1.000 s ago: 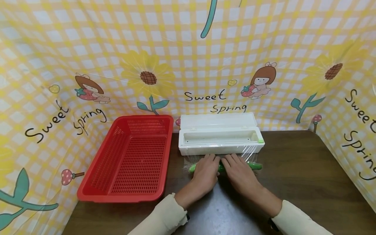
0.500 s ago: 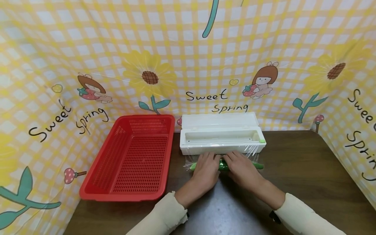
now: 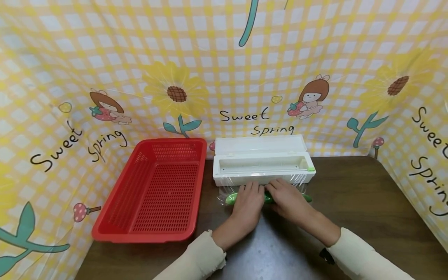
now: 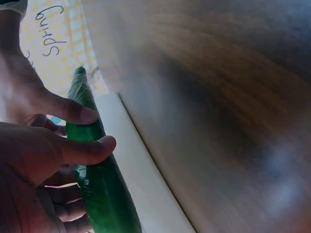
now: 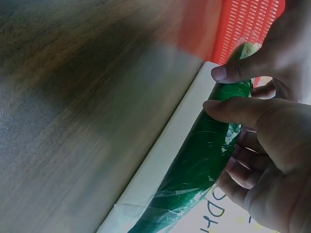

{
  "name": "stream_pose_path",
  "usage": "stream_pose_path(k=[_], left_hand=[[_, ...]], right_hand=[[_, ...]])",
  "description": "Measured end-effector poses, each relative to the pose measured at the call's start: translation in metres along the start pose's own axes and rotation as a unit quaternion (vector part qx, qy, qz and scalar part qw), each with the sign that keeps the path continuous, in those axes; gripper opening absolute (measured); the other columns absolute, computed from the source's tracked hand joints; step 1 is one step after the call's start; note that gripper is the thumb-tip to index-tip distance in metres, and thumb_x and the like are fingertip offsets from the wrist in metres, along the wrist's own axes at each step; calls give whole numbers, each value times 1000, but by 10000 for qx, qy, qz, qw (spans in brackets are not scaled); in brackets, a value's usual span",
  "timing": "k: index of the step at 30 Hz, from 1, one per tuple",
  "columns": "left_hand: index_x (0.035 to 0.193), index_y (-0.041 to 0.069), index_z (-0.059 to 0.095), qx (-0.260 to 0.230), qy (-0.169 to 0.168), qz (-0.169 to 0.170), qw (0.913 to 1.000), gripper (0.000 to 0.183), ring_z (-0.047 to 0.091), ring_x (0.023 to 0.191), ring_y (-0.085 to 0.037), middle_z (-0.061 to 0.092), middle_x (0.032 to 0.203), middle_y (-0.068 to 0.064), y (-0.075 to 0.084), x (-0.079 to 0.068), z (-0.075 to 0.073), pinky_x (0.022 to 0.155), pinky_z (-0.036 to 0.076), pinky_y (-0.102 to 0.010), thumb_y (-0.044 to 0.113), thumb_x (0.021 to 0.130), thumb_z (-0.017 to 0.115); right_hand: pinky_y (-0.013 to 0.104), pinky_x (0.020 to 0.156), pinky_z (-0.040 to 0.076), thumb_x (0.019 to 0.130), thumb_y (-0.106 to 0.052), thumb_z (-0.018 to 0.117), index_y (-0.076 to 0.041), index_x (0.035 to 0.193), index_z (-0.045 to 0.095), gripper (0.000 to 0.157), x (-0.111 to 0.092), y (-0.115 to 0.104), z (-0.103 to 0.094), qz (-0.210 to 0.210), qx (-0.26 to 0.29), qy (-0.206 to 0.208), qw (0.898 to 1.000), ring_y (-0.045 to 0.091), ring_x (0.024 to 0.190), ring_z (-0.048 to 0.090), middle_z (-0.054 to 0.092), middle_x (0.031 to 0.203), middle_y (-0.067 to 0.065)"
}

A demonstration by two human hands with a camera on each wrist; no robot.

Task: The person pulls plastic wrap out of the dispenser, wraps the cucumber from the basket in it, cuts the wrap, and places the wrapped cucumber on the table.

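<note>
A green cucumber lies crosswise in front of the white box, clear cling film wrapped round it. My left hand grips it left of the middle. Close beside, my right hand grips it on the right. In the left wrist view, both thumbs press the near side of the cucumber while fingers curl behind it. The right wrist view shows the film tight and shiny over the cucumber. From the cucumber the film stretches back to the box's front edge. Fingertips behind the cucumber are partly hidden.
The long white cling film box stands at the back with its lid raised and a small green piece at its right end. Left of it sits a red perforated basket. A checked cloth hangs behind the brown table.
Both hands have shifted slightly on the cucumber, the left one a little to the right. More green shows between them than a second ago. Box and basket stay in place.
</note>
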State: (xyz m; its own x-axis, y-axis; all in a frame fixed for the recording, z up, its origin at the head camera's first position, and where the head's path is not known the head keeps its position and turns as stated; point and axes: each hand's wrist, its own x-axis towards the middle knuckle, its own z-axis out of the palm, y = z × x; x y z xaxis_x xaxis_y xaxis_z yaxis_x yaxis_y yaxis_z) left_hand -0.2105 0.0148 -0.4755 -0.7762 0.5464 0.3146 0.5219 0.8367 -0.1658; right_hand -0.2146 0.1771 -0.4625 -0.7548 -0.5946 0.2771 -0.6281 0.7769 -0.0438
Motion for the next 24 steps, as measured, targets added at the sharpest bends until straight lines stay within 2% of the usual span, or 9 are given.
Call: stream_pose_path(k=[8,12,15,19,24], left_hand=[[94,11,68,-110,71,31,9999,24,55,84,-17,58,89,-2,-4,5,5,64,47,-29,10,70,74],[96,10,69,-413,-138,-160,9989,30,57,85,-19,61,89,-3,-7,7,4,65,50,-31,14,68,79],[100,10,69,-516,-407,-250,9975,36,58,88,-19,62,92,-4,-8,8,2,67,52,-31,19,68,83],[100,10,69,-543,-608,-269,9963,34,58,87,-20,63,93,-5,-9,10,0,65,52,-30,21,71,82],[94,10,69,-859,-587,-355,9939,26,58,84,-19,63,92,-4,-12,13,-3,62,51,-29,19,73,81]], right_hand=[[39,88,49,69,-20,85,-5,109,63,48,-4,1,9,44,50,365,9993,23,98,56,62,104,6],[46,90,46,70,-23,84,-4,116,61,55,-7,-5,14,216,-198,465,9985,27,105,55,59,112,9],[51,89,44,71,-23,82,-4,120,59,58,-10,-10,18,350,-614,527,9961,31,108,53,56,117,13],[49,88,43,72,-15,77,-4,116,57,50,-11,-15,21,432,-976,647,9922,33,105,50,53,114,14],[44,82,45,75,-11,73,-5,112,55,41,-10,-16,21,460,-1185,631,9899,31,99,50,52,108,12]])
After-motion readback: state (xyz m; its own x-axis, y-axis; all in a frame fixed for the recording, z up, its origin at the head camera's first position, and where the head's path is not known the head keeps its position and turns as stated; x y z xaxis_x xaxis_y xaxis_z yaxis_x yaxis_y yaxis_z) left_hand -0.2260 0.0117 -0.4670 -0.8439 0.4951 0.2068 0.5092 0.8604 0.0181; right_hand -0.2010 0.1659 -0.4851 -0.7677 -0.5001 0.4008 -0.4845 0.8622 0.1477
